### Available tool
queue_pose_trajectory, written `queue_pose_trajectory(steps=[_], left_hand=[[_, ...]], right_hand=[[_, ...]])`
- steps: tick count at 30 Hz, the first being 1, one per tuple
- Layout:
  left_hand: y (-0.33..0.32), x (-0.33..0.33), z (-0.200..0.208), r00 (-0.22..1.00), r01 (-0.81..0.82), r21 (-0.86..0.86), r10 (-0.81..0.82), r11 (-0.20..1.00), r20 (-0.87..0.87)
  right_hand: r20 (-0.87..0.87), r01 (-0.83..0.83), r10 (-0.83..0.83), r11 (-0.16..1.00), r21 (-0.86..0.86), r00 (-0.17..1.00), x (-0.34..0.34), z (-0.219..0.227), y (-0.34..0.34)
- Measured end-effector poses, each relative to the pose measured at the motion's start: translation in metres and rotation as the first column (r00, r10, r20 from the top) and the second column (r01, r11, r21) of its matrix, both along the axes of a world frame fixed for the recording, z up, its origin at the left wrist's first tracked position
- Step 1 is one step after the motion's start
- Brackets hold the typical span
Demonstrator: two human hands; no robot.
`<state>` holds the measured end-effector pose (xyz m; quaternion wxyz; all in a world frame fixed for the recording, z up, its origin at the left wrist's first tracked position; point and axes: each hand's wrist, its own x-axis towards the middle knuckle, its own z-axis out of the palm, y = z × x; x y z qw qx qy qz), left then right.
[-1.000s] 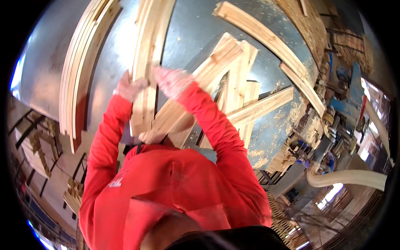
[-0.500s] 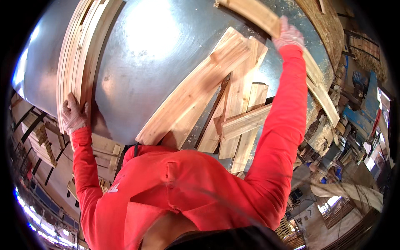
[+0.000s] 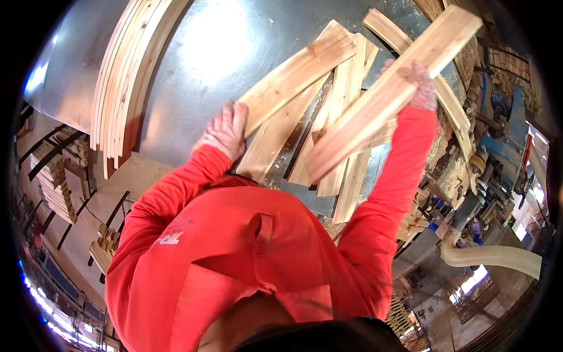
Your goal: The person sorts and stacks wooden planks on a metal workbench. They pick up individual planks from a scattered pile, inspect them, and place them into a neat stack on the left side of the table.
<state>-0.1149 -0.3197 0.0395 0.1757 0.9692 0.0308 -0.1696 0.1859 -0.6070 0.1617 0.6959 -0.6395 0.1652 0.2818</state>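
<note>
A pale wooden plank (image 3: 381, 111) is raised slantwise over the right of the table. My right hand (image 3: 423, 88) grips it across its width, with fingertips showing at the far edge. My left hand (image 3: 226, 130) is closed over the near end of another plank (image 3: 299, 70), which lies on top of a loose pile. That end is hidden under the hand and sleeve. Beneath and beside it, several shorter boards (image 3: 278, 138) lie at crossing angles, partly covered by the raised plank.
A neat stack of long boards (image 3: 126, 76) stands along the left of the metal table (image 3: 193, 100). More strips (image 3: 451, 105) lie at the right edge near sawdust. Blue machinery (image 3: 507, 132) and a ribbed hose (image 3: 492, 258) are to the right; timber stacks (image 3: 56, 182) lie lower left.
My left hand has left the stack and come right to the pile's top plank. My right hand has brought a plank from the far right back over the pile.
</note>
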Motion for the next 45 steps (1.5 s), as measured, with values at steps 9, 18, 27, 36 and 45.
queue_pose_trajectory(steps=[9, 18, 27, 36, 45], left_hand=[[0.069, 0.022, 0.009, 0.790, -0.613, -0.654, 0.337, 0.443, -0.512], [0.032, 0.005, 0.003, 0.743, -0.628, -0.754, 0.434, 0.191, -0.509], [0.116, -0.016, 0.039, 0.834, -0.537, -0.003, 0.531, 0.844, 0.153], [0.189, -0.044, 0.026, 0.807, -0.580, 0.497, 0.373, 0.645, 0.457], [0.162, -0.014, 0.043, 0.926, -0.363, 0.489, 0.364, 0.793, 0.096]], right_hand=[[-0.006, -0.058, 0.060, 0.926, -0.373, 0.998, -0.070, -0.107, 0.167], [0.181, 0.313, 0.861, 0.027, -0.949, 0.474, 0.069, -0.096, 0.039], [-0.306, -0.067, 0.774, -0.326, -0.943, 0.554, 0.148, -0.111, -0.020], [-0.439, -0.608, 0.864, -0.216, -0.764, 0.245, -0.032, -0.046, 0.141], [0.175, -0.801, 0.967, 0.252, -0.544, 0.185, -0.160, -0.106, 0.331]])
